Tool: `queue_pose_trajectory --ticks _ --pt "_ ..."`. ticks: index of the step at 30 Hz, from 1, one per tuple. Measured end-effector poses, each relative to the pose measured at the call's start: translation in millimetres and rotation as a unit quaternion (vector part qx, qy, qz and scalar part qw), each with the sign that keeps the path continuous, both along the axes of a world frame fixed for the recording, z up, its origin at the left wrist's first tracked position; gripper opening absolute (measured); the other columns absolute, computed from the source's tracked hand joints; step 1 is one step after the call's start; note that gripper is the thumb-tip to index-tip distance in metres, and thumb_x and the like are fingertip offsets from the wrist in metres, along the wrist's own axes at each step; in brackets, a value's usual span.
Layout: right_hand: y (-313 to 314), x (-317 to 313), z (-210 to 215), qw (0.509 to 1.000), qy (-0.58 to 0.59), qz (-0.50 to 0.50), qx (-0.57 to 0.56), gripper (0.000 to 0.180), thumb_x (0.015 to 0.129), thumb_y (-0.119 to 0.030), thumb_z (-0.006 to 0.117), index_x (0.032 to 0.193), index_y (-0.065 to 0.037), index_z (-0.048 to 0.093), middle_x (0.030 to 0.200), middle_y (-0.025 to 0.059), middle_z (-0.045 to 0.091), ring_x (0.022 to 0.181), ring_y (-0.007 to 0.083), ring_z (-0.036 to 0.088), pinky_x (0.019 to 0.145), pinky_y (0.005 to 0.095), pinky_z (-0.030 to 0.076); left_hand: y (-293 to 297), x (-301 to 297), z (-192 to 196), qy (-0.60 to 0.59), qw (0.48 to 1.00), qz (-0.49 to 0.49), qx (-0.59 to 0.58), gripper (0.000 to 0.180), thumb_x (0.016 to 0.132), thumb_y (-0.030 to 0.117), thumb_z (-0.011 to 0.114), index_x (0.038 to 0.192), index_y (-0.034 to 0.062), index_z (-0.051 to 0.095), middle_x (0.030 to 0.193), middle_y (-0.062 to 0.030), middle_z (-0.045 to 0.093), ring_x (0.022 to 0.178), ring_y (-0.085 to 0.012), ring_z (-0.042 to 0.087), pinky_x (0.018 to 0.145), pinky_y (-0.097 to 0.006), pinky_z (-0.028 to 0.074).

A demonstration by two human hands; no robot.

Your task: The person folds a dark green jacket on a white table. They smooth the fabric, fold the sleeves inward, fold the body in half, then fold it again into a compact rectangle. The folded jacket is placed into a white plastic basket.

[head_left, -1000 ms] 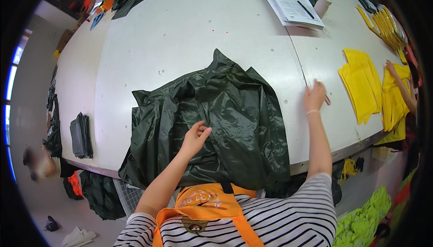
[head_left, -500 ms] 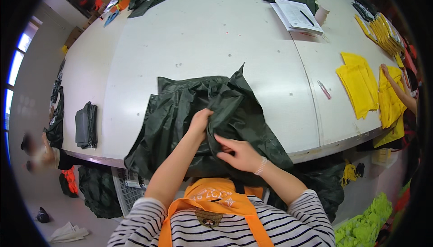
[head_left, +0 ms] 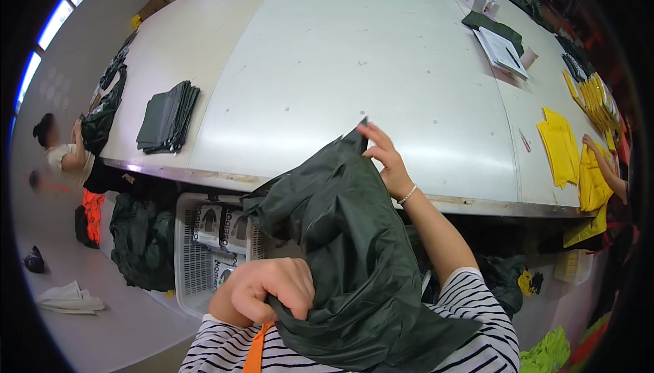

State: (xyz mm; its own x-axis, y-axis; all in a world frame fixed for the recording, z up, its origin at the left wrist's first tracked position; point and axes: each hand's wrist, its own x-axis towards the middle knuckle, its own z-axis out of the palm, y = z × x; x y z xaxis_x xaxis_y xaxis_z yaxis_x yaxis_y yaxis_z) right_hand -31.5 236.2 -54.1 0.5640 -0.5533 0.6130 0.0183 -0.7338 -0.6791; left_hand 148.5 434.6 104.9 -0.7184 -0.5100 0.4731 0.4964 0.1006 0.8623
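Observation:
A crumpled dark green waterproof garment [head_left: 347,237] hangs in front of me, from over the table edge down across my lap. Close to my body, my left hand [head_left: 276,288] is closed, fingers curled round a fold of its lower left side. My right hand [head_left: 388,162] is at the upper right corner of the cloth, above the table, its fingertips pinching the pointed corner while the other fingers stay fairly straight. Folds hide parts of the garment and the left fingertips.
The white table [head_left: 306,87] carries a stack of folded dark green garments [head_left: 168,117] on the left. Papers [head_left: 501,53] and yellow garments [head_left: 557,145] lie on the right. Below the edge stands a white basket [head_left: 187,264] with packages. Other people work at both sides.
The garment has come off the table toward my body. My left hand has moved down and nearer me; my right hand has gone up and right to the corner. The view has shifted left.

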Motion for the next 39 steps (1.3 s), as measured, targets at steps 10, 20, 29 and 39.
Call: queue_pose_trajectory --ticks 10,20,29,39 --pt "89.0 -265.0 52.2 0.912 0.125 -0.352 0.168 0.003 0.086 -0.003 0.049 0.088 -0.002 0.050 0.082 0.0044 0.051 0.080 0.0135 0.048 0.074 0.0265 0.043 55.6 14.0 5.4 -0.349 0.875 0.332 -0.055 0.038 0.073 0.035 0.078 0.089 0.0051 0.060 0.069 -0.0066 0.061 0.058 -0.0182 0.059 0.053 -0.027 0.044" --pt "156.8 -274.0 338.6 0.913 0.142 -0.379 0.060 0.041 0.086 -0.004 0.038 0.125 0.001 0.052 0.128 0.0105 0.052 0.120 0.0184 0.050 0.102 0.0283 0.037 11.1 0.5 51.7 -0.349 0.696 0.574 -0.255 0.059 0.053 0.051 0.085 0.074 0.0055 0.054 0.064 -0.0104 0.058 0.057 -0.0256 0.059 0.054 -0.032 0.047" --pt "-36.7 -227.4 497.4 0.921 -0.031 -0.334 -0.199 0.055 0.091 -0.040 0.059 0.129 -0.001 0.050 0.104 0.0071 0.063 0.094 0.0138 0.061 0.085 0.0265 0.048 -107.6 35.2 187.3 -0.271 0.375 0.814 -0.350 0.056 0.064 0.060 0.076 0.072 0.0066 0.061 0.063 -0.0120 0.061 0.064 -0.0321 0.062 0.057 -0.039 0.047" --pt "-378.0 -114.6 430.3 0.869 -0.244 -0.289 -0.318 0.025 0.087 -0.003 0.046 0.102 -0.009 0.064 0.091 0.0048 0.063 0.079 0.0142 0.057 0.064 0.0287 0.045 -343.6 68.7 192.1 -0.480 0.156 0.795 -0.336 0.054 0.073 0.061 0.065 0.104 0.0168 0.068 0.088 -0.0104 0.070 0.085 -0.0285 0.067 0.070 -0.040 0.052"
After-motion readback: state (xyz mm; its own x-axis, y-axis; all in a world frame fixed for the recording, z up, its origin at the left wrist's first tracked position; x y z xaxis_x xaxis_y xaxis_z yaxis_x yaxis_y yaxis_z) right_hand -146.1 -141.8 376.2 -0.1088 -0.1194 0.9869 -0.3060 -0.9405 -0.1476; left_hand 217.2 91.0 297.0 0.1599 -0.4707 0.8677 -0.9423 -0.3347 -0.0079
